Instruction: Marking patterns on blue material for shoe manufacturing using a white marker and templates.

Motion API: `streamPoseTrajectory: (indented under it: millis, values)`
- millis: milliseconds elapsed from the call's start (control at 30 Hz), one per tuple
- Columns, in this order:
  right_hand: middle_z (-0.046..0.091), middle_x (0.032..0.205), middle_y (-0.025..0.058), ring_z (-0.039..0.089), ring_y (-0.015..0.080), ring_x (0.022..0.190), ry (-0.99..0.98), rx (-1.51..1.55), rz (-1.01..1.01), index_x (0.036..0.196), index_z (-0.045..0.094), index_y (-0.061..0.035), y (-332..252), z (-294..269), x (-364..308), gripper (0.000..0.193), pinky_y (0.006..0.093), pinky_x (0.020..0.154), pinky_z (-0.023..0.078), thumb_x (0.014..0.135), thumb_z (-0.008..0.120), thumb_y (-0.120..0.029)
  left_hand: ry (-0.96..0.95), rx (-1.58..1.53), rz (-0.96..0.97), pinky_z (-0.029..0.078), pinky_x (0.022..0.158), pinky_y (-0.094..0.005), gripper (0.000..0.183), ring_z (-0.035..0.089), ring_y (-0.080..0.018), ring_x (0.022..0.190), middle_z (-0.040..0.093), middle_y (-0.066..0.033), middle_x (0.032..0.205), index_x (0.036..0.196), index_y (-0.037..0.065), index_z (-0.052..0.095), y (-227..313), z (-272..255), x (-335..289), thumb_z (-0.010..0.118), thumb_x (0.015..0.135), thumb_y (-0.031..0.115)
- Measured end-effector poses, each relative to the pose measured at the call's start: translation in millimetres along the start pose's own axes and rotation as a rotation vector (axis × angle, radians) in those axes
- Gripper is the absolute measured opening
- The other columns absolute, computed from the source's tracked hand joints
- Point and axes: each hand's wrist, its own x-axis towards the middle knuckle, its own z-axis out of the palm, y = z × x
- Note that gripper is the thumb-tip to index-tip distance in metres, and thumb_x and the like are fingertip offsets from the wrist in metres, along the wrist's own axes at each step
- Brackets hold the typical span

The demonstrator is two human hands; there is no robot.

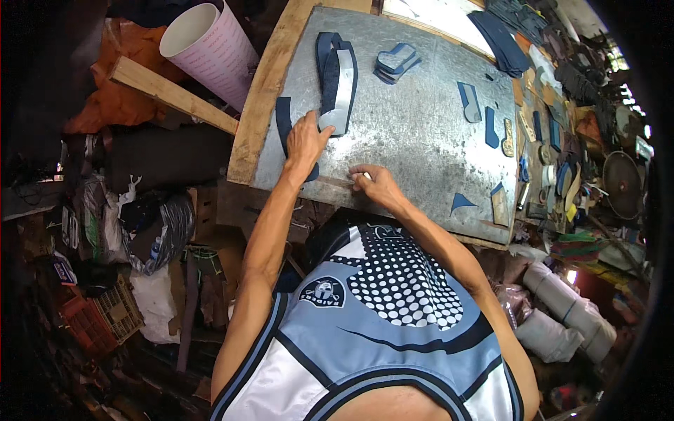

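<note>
My left hand (307, 144) lies on the metal-topped table, fingers stretched forward and thumb out to the side. Its thumb touches the lower end of a pale grey, long-shaped template (345, 77). Dark blue cut pieces (325, 52) lie under and beside that template. A curved dark blue strip (283, 116) runs along the left of the hand, partly hidden by it. Near the table's front edge my right hand (379, 187) is closed, with a small white stick (367, 176) showing between its fingers; most of the stick is hidden.
A wooden border edges the metal tabletop (414, 140). Stacked blue cutouts (397, 62) lie further back, with more blue pieces (491, 128) to the right. Beyond the left edge stand a white bin (214, 52) and a wooden bar (172, 95). Clutter crowds the right side.
</note>
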Motion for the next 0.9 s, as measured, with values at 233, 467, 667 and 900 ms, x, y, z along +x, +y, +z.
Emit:
streamPoseTrajectory:
  millis: [233, 467, 667, 900]
  values:
    - [0.071, 0.083, 0.0094, 0.065, 0.0143, 0.077, 0.076, 0.117, 0.038, 0.114, 0.068, 0.0002, 34.1, -17.5, -14.8, 0.028, 0.0277, 0.073, 0.051, 0.096, 0.058, -0.019, -0.123, -0.479, -0.243, 0.055, 0.064, -0.0337, 0.04, 0.071, -0.0238, 0.075, 0.072, -0.0158, 0.084, 0.114, -0.004, 0.066, -29.1, 17.7, 14.8, 0.074, 0.083, 0.018]
    - [0.067, 0.073, 0.0011, 0.054, 0.0087, 0.065, 0.094, 0.268, 0.194, 0.113, 0.068, -0.0016, 38.6, -30.3, -11.4, 0.03, 0.0227, 0.061, 0.041, 0.098, 0.057, -0.025, -0.244, -0.779, -0.422, 0.055, 0.05, -0.0268, 0.031, 0.07, -0.017, 0.064, 0.072, -0.0147, 0.083, 0.117, -0.004, 0.065, -49.0, -2.9, 18.7, 0.066, 0.092, 0.014]
    - [0.066, 0.073, 0.001, 0.051, 0.0068, 0.063, 0.074, 0.248, 0.183, 0.112, 0.068, -0.0016, 18.2, -32.9, -16.5, 0.03, 0.021, 0.059, 0.038, 0.098, 0.058, -0.026, -0.263, -0.939, -0.415, 0.053, 0.048, -0.0264, 0.041, 0.069, -0.0186, 0.061, 0.07, -0.0154, 0.081, 0.13, -0.004, 0.056, -42.7, -6.0, 10.4, 0.061, 0.096, 0.017]
    - [0.065, 0.073, 0.0002, 0.05, 0.0068, 0.062, 0.074, 0.31, 0.198, 0.116, 0.066, 0.0002, 18.1, -34.6, -22.1, 0.032, 0.0207, 0.058, 0.037, 0.098, 0.058, -0.025, -0.084, -1.101, -0.387, 0.054, 0.053, -0.0265, 0.045, 0.07, -0.0192, 0.068, 0.068, -0.0138, 0.083, 0.134, -0.006, 0.05, -76.2, -38.3, 51.2, 0.06, 0.097, 0.017]
